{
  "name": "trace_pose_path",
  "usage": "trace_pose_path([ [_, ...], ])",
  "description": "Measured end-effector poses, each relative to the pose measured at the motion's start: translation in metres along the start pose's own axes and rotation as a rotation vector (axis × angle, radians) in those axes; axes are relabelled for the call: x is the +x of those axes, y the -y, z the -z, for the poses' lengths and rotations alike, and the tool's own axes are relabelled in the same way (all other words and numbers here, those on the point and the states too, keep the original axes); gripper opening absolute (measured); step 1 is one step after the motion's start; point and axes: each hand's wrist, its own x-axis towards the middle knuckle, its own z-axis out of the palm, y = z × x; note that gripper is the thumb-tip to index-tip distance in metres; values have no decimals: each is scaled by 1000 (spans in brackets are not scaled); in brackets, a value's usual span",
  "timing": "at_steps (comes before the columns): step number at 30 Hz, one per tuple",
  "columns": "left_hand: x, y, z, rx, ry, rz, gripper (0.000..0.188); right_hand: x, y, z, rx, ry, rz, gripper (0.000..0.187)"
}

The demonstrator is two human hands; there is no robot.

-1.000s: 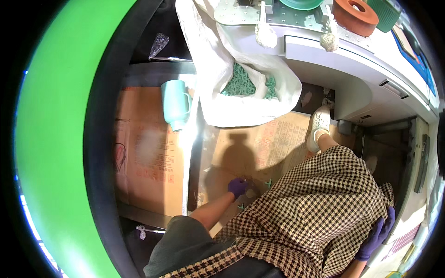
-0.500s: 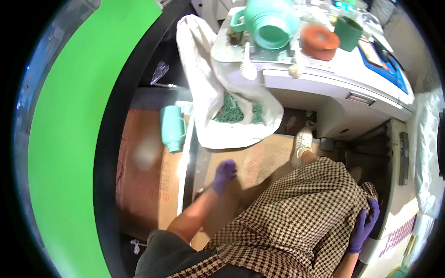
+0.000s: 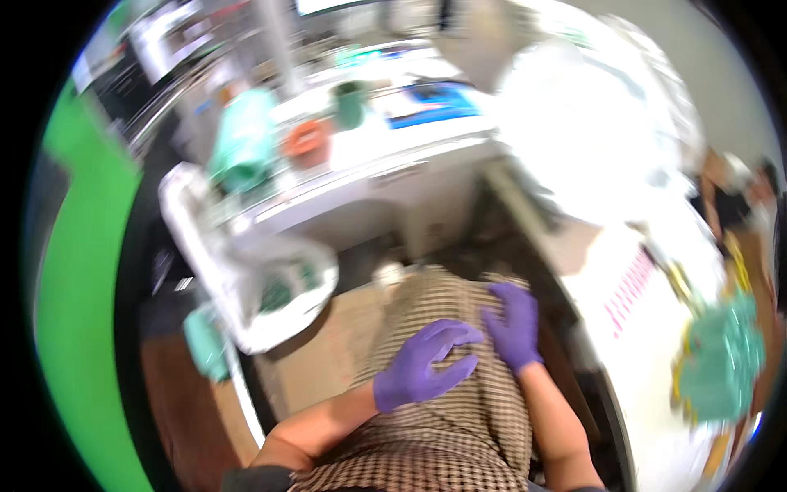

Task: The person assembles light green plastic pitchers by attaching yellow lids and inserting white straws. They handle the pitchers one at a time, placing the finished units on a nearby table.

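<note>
My left hand [image 3: 422, 369], in a purple glove, hovers over my lap with thumb and fingers curved apart and nothing between them. Close beside it, my right hand [image 3: 515, 326], gloved alike, is at the right side of the brown checked apron [image 3: 443, 435], its fingers spread and empty. Left of my knees stands a white sack [image 3: 279, 328], its mouth open on dark green bits [image 3: 276, 293]. A mint-green jug-shaped piece [image 3: 205, 344] lies on the floor beside the sack. Motion blurs much of the view.
The white table [image 3: 328, 184] ahead bears a large mint-green jug [image 3: 246, 139], an orange pot [image 3: 307, 143], a dark green cup [image 3: 350, 105] and a blue mat [image 3: 434, 104]. White plastic bags [image 3: 586, 123] and several teal pieces [image 3: 720, 361] are to the right. A green curved surface [image 3: 78, 287] borders the left.
My view has swung right. My left hand has come from low on the left to over my lap, its fingers now apart; my right hand has let go of the apron's edge.
</note>
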Motion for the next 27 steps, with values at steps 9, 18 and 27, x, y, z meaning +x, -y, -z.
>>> trace_pose_path([
  [9,117,36,-193,321,925,33,45,-25,-46,-33,154,-106,-57,57],
  [18,86,11,-205,197,687,-200,40,-42,-46,0,107,-288,-106,57],
  [27,96,21,-166,283,821,-75,47,-21,-19,-26,61,-131,-118,61],
])
